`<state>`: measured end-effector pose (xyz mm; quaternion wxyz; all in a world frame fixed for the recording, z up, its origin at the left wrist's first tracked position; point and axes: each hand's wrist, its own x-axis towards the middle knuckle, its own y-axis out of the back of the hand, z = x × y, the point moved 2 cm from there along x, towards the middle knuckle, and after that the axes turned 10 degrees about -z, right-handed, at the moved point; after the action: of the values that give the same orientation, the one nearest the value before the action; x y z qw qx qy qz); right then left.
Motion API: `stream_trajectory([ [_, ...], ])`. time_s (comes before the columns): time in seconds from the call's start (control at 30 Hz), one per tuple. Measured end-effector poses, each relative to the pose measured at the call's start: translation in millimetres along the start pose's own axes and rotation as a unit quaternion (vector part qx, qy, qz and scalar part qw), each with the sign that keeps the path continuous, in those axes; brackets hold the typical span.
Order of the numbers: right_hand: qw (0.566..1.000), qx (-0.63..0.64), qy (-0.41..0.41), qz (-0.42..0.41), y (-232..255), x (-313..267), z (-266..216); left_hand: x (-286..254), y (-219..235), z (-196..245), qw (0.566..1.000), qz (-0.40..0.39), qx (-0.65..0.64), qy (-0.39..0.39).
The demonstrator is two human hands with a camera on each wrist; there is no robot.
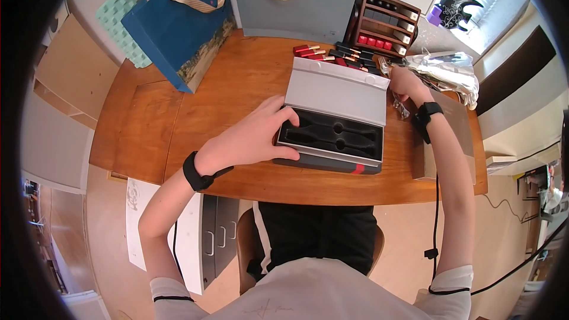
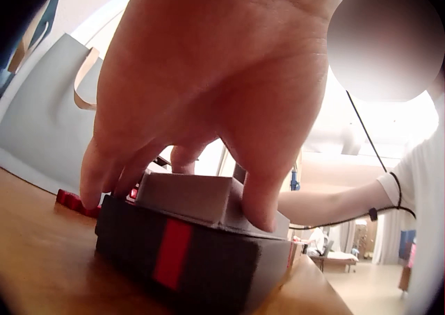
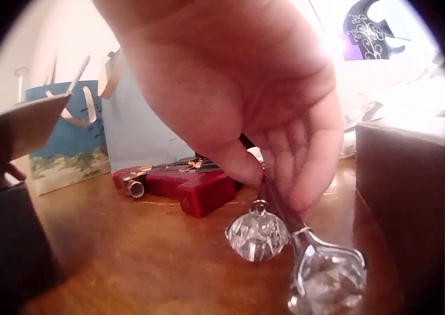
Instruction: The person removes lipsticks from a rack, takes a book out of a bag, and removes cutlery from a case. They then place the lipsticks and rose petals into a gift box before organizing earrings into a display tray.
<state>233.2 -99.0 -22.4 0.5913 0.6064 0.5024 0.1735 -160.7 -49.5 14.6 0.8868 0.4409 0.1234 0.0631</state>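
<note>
In the head view a grey gift box (image 1: 338, 89) lies open, its lid raised at the back. Its black insert (image 1: 320, 133) has two long hollows with round notches. Under it is a dark box (image 2: 201, 252) with a red stripe. My left hand (image 1: 246, 133) grips the left end of the gift box, thumb at the front and fingers behind. Right of the lid, my right hand (image 1: 409, 85) pinches slim metal stems. In the right wrist view these end in a round crystal (image 3: 257, 233) and a metal-framed crystal (image 3: 330, 277); the fingers partly hide the stems.
Red and black lipsticks (image 1: 311, 52) lie behind the lid, near a wooden rack (image 1: 388, 21). A blue bag (image 1: 172, 29) and a grey bag (image 1: 296, 15) stand at the back. Silvery wrapping (image 1: 453, 74) and a brown box (image 1: 444, 136) are at the right.
</note>
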Motion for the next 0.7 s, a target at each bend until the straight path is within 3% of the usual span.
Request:
stream_trajectory([
  [0.17, 1.0, -0.014, -0.009, -0.007, 9, -9, -3, -2, 0, 2, 0.998, 0.046, 0.03, -0.006],
  [0.27, 0.991, 0.017, 0.085, 0.101, 17, -10, -3, 0, 0, -1, 0.996, 0.081, -0.03, -0.011],
  [0.37, 0.975, 0.121, 0.172, 0.072, 24, -38, -21, 2, 3, 6, 0.993, 0.094, -0.07, 0.022],
  [0.47, 0.955, 0.113, 0.274, 0.001, 20, -68, -40, 2, 0, 2, 0.992, 0.102, -0.057, 0.048],
  [0.57, 0.912, -0.036, 0.398, 0.091, 22, -85, -52, 2, -1, 4, 0.99, 0.107, -0.054, 0.07],
  [0.6, 0.902, -0.037, 0.41, 0.132, 21, -86, -52, 2, -2, 3, 0.99, 0.108, -0.048, 0.073],
  [0.7, 0.918, 0.037, 0.378, 0.115, 36, -116, -60, 2, -2, 3, 0.99, 0.111, -0.036, 0.081],
])
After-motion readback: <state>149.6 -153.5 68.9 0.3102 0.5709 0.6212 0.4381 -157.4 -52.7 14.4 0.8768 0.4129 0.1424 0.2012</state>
